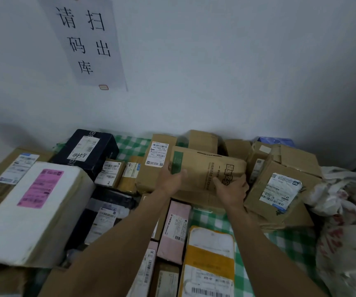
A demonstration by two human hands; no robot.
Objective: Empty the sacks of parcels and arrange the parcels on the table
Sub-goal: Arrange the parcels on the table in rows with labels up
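Seemingly left hand point(171, 179), right hand point(231, 190) hold half-hidden parcel point(205, 168).

Matt brown paper parcel point(207, 172), corrugated cardboard boxes point(280, 189), checked cloth table cover point(290, 243)

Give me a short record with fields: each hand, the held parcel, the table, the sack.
left hand: grips left end of brown parcel
right hand: grips its lower right part
brown parcel: green stripe, black print
table: green checked cloth, crowded with parcels
sack: white, crumpled, at table's right side
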